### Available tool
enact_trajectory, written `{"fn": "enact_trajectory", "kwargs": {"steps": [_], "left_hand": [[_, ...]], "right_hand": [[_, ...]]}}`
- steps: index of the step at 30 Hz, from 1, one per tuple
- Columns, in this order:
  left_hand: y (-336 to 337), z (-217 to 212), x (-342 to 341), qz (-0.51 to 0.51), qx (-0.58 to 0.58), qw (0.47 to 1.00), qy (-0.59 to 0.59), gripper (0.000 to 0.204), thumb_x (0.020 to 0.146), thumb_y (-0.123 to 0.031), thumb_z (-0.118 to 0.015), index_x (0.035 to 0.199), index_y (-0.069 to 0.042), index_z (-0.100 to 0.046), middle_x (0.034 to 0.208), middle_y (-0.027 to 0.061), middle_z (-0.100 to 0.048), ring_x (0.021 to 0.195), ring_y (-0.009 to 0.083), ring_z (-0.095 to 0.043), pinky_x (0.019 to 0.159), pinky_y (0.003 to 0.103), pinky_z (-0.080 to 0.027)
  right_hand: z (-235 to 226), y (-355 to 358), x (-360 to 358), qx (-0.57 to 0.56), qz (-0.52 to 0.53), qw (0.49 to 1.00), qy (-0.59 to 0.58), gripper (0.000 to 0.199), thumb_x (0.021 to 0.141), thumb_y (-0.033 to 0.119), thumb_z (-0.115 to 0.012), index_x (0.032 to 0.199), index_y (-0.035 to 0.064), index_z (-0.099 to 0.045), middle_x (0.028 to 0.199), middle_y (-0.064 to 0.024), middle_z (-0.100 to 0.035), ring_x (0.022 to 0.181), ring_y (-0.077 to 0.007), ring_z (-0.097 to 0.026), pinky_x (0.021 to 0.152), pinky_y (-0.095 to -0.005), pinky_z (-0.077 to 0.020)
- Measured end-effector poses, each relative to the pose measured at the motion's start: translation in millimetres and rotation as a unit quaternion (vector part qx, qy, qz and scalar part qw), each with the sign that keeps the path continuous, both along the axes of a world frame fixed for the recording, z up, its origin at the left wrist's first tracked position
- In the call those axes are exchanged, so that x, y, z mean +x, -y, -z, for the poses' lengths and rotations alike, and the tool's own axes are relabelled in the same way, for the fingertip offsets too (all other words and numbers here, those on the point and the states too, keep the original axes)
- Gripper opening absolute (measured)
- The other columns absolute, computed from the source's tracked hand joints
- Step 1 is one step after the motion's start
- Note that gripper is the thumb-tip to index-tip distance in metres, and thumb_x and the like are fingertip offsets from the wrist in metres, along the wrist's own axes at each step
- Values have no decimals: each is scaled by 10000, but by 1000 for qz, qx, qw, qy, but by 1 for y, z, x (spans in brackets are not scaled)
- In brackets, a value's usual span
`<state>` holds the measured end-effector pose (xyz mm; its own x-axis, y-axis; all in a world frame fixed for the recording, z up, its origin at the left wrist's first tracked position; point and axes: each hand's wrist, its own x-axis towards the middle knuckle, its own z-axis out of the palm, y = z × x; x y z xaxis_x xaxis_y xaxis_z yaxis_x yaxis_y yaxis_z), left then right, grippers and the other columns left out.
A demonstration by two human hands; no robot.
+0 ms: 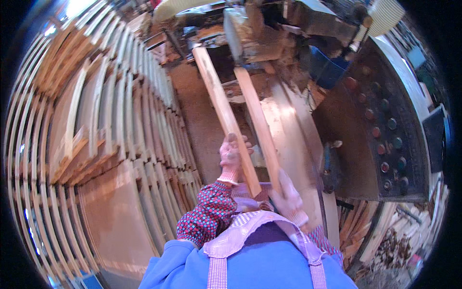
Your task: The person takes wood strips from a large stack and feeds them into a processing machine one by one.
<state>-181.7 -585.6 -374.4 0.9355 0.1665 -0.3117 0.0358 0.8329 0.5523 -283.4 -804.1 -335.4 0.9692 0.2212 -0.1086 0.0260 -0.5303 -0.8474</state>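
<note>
While stacked slats (120,125) fill left side, left hand (231,156) grips left wooden strip (224,113), fingers clenched round it. Right hand (288,197) grasps right wooden strip (257,123). Both strips' far ends at machine (260,33); control panel (385,130) right. Judged mid-job, both strips not yet stacked.

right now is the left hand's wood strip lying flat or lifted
Lifted: the left hand grips the wood strip near its lower end, slanting up toward the machine.

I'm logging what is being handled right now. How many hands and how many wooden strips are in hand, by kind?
Gloved hands: 2, the left hand and the right hand
Wooden strips held: 2, the left strip and the right strip
Total: 4
</note>
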Motion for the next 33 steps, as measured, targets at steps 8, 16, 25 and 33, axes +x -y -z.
{"fn": "enact_trajectory", "kwargs": {"steps": [8, 16, 25, 33], "left_hand": [[-1, -3, 3, 50, 71, 992, -95, 422, 976, -407, -566, 1065, 4, -528, 887, 107, -577, 689, 206, -578, 596, 351, -536], [-1, 0, 12, -8, 213, 971, -106, 357, 950, -360, -634, 1092, -46, -543, 880, 69, -613, 723, 169, -634, 625, 325, -561], [-2, -21, 9, 169, 682, 712, 20, 648, 865, -374, -691, 1335, 16, -477, 1271, 246, -567, 1215, 368, -539, 1039, 432, -429], [-333, -257, 53, -165, 974, 68, -142, 617, 761, -388, -759, 1234, -54, -545, 1154, 174, -577, 1072, 323, -599, 904, 443, -507]], "right_hand": [[88, 57, 44, -420, 0, 884, 204, 561, 872, 226, -571, 1364, -26, -472, 1403, -275, -465, 1294, -435, -450, 1111, -495, -338], [96, 20, 249, -288, 96, 889, 343, 469, 953, 225, -537, 1405, 103, -504, 1446, -124, -488, 1311, -325, -477, 1135, -420, -331], [8, -51, 61, 50, -60, 997, -24, 689, 829, 154, -678, 1441, 8, -397, 1346, -237, -541, 1218, -350, -552, 1037, -417, -436], [105, 90, -51, -301, 43, 933, 191, 642, 848, 155, -613, 1449, 40, -419, 1463, -234, -428, 1334, -395, -434, 1126, -472, -328]]}}
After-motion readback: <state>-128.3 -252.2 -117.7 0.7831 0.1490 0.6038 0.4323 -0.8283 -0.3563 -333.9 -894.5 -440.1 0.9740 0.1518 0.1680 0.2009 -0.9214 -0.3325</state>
